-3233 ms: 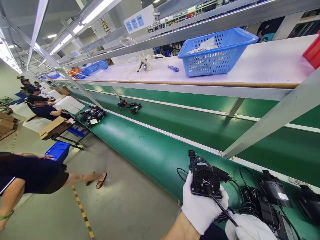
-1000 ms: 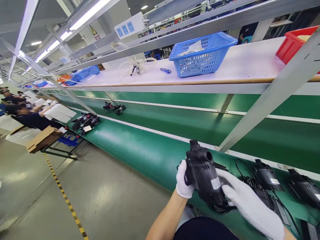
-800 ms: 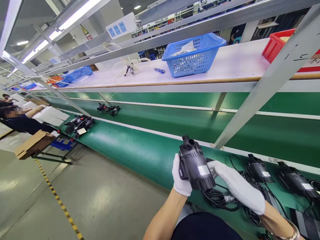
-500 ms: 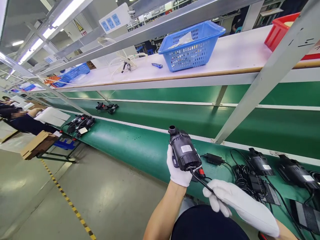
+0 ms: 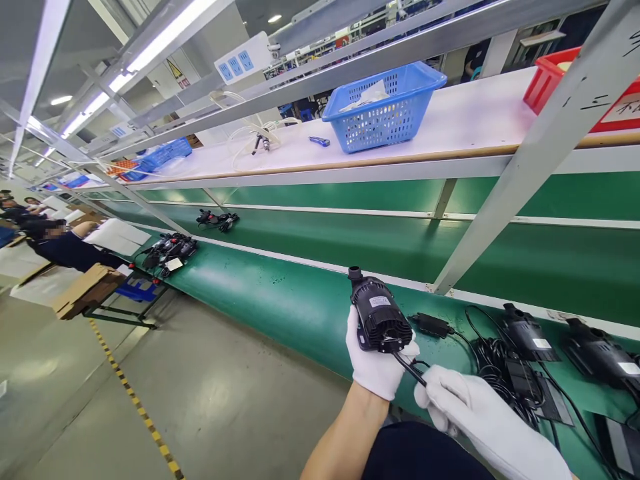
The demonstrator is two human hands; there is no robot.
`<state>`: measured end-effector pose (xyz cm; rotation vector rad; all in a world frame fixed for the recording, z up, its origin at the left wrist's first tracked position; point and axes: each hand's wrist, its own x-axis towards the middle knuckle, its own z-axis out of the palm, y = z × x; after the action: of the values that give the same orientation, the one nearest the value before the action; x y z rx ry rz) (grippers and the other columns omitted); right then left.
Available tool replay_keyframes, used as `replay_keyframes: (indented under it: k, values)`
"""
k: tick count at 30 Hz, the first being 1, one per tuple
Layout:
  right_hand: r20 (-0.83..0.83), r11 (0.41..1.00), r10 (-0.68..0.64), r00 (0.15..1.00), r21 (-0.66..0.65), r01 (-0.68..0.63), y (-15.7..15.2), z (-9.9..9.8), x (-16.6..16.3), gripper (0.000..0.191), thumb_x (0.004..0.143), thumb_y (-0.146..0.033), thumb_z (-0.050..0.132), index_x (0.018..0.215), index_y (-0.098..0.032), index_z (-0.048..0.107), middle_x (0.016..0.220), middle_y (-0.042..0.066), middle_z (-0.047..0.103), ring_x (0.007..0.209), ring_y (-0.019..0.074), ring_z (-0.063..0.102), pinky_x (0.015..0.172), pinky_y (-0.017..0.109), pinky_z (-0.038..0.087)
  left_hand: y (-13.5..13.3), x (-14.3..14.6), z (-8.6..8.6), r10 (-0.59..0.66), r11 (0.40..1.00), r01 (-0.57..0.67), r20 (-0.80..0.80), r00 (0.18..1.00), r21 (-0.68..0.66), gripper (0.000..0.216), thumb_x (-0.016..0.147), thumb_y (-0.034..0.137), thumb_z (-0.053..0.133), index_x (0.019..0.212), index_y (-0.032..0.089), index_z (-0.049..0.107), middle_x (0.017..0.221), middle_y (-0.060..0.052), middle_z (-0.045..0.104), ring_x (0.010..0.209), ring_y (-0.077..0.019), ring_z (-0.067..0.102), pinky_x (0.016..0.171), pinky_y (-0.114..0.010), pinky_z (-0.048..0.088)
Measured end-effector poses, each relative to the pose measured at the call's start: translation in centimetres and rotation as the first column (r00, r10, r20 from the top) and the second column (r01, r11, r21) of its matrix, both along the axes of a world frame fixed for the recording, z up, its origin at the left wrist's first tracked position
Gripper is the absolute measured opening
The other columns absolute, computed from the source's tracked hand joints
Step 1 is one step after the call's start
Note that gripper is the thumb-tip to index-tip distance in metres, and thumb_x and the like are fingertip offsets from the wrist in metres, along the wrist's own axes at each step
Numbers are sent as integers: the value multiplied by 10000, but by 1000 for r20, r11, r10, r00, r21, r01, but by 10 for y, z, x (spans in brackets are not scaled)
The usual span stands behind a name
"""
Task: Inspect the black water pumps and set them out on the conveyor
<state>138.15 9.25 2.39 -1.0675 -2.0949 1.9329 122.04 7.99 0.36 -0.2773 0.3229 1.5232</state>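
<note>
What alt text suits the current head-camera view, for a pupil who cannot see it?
A white-gloved left hand holds a black labelled device at a green work surface, while the gloved right hand grips its cable. Similar black devices lie to the right; a blue basket stands on a shelf above.

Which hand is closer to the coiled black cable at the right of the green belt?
Right. The right hand, holding a cord, is just on the near side of the coiled black cable; the left hand, supporting a black pump, is farther off to the left.
</note>
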Motion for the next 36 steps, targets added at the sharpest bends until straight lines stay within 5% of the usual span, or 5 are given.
replay_keyframes:
  k: [10, 14, 22, 29, 36]
  values:
    - [-105, 995, -64, 992, -86, 55, -19, -36, 20, 577, 955, -736, 441, 874, -217, 680, 689, 27, 624, 615, 160, 560, 583, 258, 494, -12, 10, 6, -31, 998, 42, 194, 981, -56, 626, 876, 700, 477, 890, 98, 648, 732, -46, 456, 629, -146, 423, 558, -221, 294]
    - [-132, 998, -70, 989, -10, 69, -23, -44, 24, 579, 998, -690, 376, 893, -226, 706, 714, 42, 637, 632, 184, 599, 607, 291, 540, -13, 11, 9, -20, 991, 45, 198, 980, -124, 633, 892, 697, 432, 809, 101, 630, 714, -50, 445, 628, -150, 430, 551, -221, 323]
    - [-122, 996, -36, 992, 73, 45, -27, -42, 27, 548, 1020, -653, 354, 929, -253, 717, 705, 38, 648, 630, 197, 616, 593, 294, 549, -19, 12, 8, -26, 988, 63, 247, 969, -143, 544, 866, 615, 522, 843, 85, 641, 749, -83, 510, 655, -161, 457, 582, -250, 378]
    - [-127, 990, -24, 992, 132, 41, -22, -43, 31, 543, 1019, -636, 348, 836, -272, 707, 727, 53, 660, 665, 229, 644, 681, 338, 598, -17, 20, 12, 106, 959, -50, 187, 977, -278, 450, 866, 579, 548, 825, 148, 670, 820, -118, 597, 792, -233, 559, 743, -360, 499]
    - [-142, 968, -61, 988, 233, 94, -29, -41, 26, 536, 1006, -645, 395, 794, -255, 695, 832, 93, 716, 809, 258, 694, 783, 339, 626, -20, 23, 15, 94, 952, -1, 290, 952, -307, 487, 864, 569, 503, 817, 116, 677, 807, -144, 573, 817, -257, 570, 806, -408, 529]
